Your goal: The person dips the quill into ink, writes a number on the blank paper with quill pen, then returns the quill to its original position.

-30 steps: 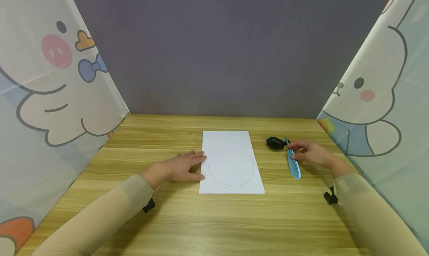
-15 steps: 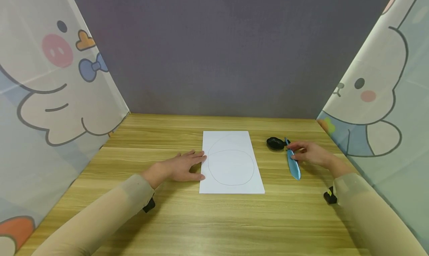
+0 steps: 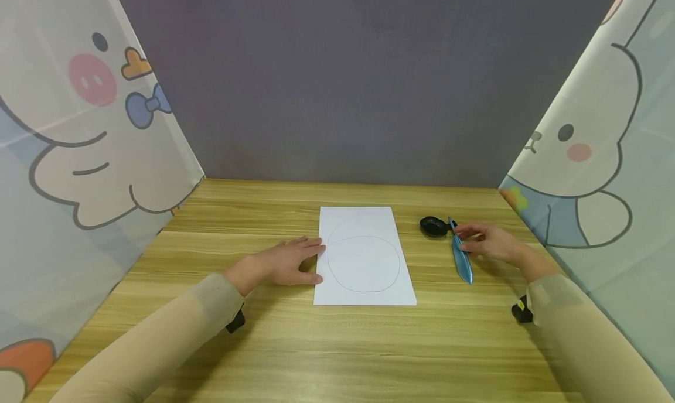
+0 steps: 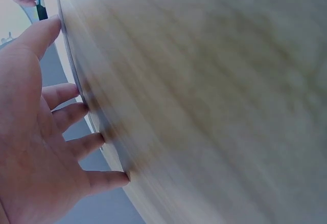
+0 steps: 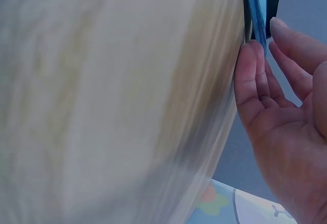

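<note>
A white sheet of paper [image 3: 364,268] lies on the table [image 3: 337,356], with thin curved lines drawn on it. My left hand [image 3: 287,262] rests at its left edge with fingers spread; in the left wrist view the left hand [image 4: 56,116] shows its palm and straight, separate fingers. To the right lies a slim blue leaf-shaped piece [image 3: 462,266], seemingly folded in layers. My right hand [image 3: 487,242] pinches it by the upper part. In the right wrist view the curled right hand [image 5: 286,106] has its fingertips around the lower end of the blue piece [image 5: 258,9].
Just left of the blue piece lies a black oval thing [image 3: 434,226] with a short handle, its end partly hidden. A dark grey panel [image 3: 337,86] closes off the back. Cloths printed with cartoon animals hang at the left [image 3: 68,174] and right [image 3: 622,157].
The left hand and the paper stay still. The right hand has shifted very slightly right, and the blue piece appears a little narrower, its pale face less visible.
</note>
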`<state>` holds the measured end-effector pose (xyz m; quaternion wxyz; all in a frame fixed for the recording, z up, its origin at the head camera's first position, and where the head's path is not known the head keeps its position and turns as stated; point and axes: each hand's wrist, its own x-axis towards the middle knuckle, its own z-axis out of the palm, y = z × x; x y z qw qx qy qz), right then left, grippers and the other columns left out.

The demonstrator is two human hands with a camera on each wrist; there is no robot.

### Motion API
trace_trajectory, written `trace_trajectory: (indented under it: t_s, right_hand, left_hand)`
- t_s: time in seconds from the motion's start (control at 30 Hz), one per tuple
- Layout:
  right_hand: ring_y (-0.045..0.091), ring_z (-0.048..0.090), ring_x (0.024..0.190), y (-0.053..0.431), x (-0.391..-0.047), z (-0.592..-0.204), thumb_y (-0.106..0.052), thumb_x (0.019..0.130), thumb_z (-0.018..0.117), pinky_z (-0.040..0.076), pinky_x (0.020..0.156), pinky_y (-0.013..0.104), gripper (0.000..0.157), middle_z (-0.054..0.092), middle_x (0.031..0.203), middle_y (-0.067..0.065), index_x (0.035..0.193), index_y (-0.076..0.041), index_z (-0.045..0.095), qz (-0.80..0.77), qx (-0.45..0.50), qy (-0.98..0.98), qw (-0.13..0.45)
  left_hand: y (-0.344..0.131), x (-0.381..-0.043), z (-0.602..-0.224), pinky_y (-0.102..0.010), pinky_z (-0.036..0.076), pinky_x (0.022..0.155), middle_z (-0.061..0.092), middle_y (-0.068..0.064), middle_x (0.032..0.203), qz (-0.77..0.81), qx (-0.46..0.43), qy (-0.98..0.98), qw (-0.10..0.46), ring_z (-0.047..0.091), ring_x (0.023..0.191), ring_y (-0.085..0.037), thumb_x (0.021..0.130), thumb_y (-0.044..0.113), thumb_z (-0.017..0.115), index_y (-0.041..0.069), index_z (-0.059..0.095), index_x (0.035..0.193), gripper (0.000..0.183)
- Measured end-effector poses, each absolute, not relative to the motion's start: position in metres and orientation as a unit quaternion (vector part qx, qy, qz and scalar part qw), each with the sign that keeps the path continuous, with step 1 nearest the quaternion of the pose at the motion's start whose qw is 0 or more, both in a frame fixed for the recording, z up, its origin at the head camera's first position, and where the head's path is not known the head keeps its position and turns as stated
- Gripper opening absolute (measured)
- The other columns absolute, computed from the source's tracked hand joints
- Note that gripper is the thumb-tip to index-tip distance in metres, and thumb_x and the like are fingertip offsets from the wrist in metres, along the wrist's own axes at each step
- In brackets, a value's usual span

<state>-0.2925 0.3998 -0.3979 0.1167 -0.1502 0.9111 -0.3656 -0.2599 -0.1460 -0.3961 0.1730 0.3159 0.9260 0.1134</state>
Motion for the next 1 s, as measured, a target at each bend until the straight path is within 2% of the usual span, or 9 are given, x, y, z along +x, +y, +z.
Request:
trace_trajectory:
  t_s: [0.2, 0.3, 0.43, 0.53, 0.67, 0.73, 0.87, 0.93, 1.0]
  right_hand:
    - [0.028, 0.071, 0.116, 0.401, -0.292, -0.396, -0.021, 0.108, 0.071, 0.065, 0.086, 0.031, 0.062, 0.053, 0.154, 0.035, 0.158, 0.008, 0.049, -0.376, -0.126, 0.912, 0.107]
    - [0.028, 0.071, 0.116, 0.399, -0.290, -0.393, -0.021, 0.110, 0.068, 0.065, 0.086, 0.033, 0.060, 0.053, 0.154, 0.036, 0.158, 0.009, 0.048, -0.371, -0.128, 0.915, 0.092]
    - [0.023, 0.070, 0.113, 0.389, -0.287, -0.388, -0.023, 0.111, 0.066, 0.064, 0.086, 0.033, 0.056, 0.057, 0.153, 0.032, 0.158, 0.005, 0.052, -0.357, -0.133, 0.922, 0.070]
    - [0.021, 0.069, 0.111, 0.374, -0.283, -0.384, -0.026, 0.111, 0.066, 0.062, 0.085, 0.033, 0.053, 0.061, 0.152, 0.029, 0.155, 0.001, 0.057, -0.338, -0.146, 0.928, 0.054]
    - [0.026, 0.067, 0.112, 0.349, -0.276, -0.380, -0.027, 0.111, 0.067, 0.058, 0.086, 0.035, 0.048, 0.065, 0.149, 0.025, 0.151, -0.001, 0.061, -0.315, -0.177, 0.931, 0.040]
    - [0.027, 0.066, 0.112, 0.335, -0.272, -0.379, -0.027, 0.112, 0.066, 0.057, 0.087, 0.036, 0.046, 0.066, 0.147, 0.023, 0.150, -0.002, 0.063, -0.307, -0.191, 0.932, 0.035]
    - [0.030, 0.066, 0.111, 0.310, -0.261, -0.377, -0.027, 0.113, 0.063, 0.059, 0.088, 0.042, 0.044, 0.066, 0.140, 0.022, 0.149, -0.002, 0.063, -0.289, -0.215, 0.933, 0.016]
    - [0.039, 0.066, 0.120, 0.300, -0.255, -0.378, -0.030, 0.114, 0.061, 0.060, 0.095, 0.054, 0.048, 0.061, 0.145, 0.024, 0.154, -0.003, 0.059, -0.263, -0.228, 0.938, -0.003]
    - [0.049, 0.059, 0.136, 0.291, -0.249, -0.379, -0.035, 0.114, 0.060, 0.053, 0.108, 0.067, 0.057, 0.054, 0.155, 0.027, 0.161, -0.004, 0.051, -0.222, -0.243, 0.944, -0.025]
  left_hand:
    - [-0.141, -0.264, -0.395, -0.072, 0.027, 0.131, 0.027, -0.010, 0.183, 0.103, 0.314, 0.930, 0.159, 0.026, 0.168, -0.044, 0.104, 0.065, 0.063, 0.013, 0.034, 0.174, 0.092]
    - [-0.138, -0.266, -0.395, -0.068, 0.030, 0.131, 0.030, -0.013, 0.181, 0.103, 0.310, 0.933, 0.152, 0.029, 0.166, -0.045, 0.102, 0.064, 0.067, 0.012, 0.035, 0.173, 0.093]
    - [-0.133, -0.266, -0.393, -0.065, 0.033, 0.131, 0.032, -0.015, 0.180, 0.107, 0.305, 0.935, 0.145, 0.030, 0.165, -0.047, 0.099, 0.059, 0.071, 0.012, 0.037, 0.172, 0.093]
    - [-0.130, -0.266, -0.393, -0.064, 0.041, 0.125, 0.034, -0.016, 0.177, 0.110, 0.303, 0.936, 0.139, 0.037, 0.161, -0.046, 0.096, 0.055, 0.073, 0.012, 0.040, 0.170, 0.092]
    - [-0.129, -0.266, -0.393, -0.059, 0.050, 0.116, 0.036, -0.016, 0.171, 0.114, 0.300, 0.938, 0.134, 0.047, 0.151, -0.043, 0.095, 0.052, 0.074, 0.012, 0.043, 0.167, 0.088]
    - [-0.130, -0.266, -0.394, -0.058, 0.051, 0.116, 0.035, -0.018, 0.171, 0.116, 0.296, 0.938, 0.136, 0.047, 0.151, -0.043, 0.095, 0.053, 0.074, 0.011, 0.042, 0.166, 0.088]
    - [-0.135, -0.265, -0.393, -0.061, 0.043, 0.125, 0.027, -0.020, 0.177, 0.126, 0.276, 0.942, 0.142, 0.039, 0.160, -0.045, 0.098, 0.060, 0.069, 0.008, 0.033, 0.171, 0.096]
    - [-0.139, -0.265, -0.393, -0.064, 0.038, 0.129, 0.023, -0.021, 0.180, 0.128, 0.269, 0.946, 0.126, 0.034, 0.163, -0.047, 0.100, 0.065, 0.065, 0.007, 0.026, 0.174, 0.102]
    - [-0.143, -0.265, -0.392, -0.067, 0.032, 0.131, 0.018, -0.021, 0.183, 0.122, 0.271, 0.950, 0.094, 0.027, 0.167, -0.048, 0.101, 0.069, 0.062, 0.008, 0.020, 0.176, 0.106]
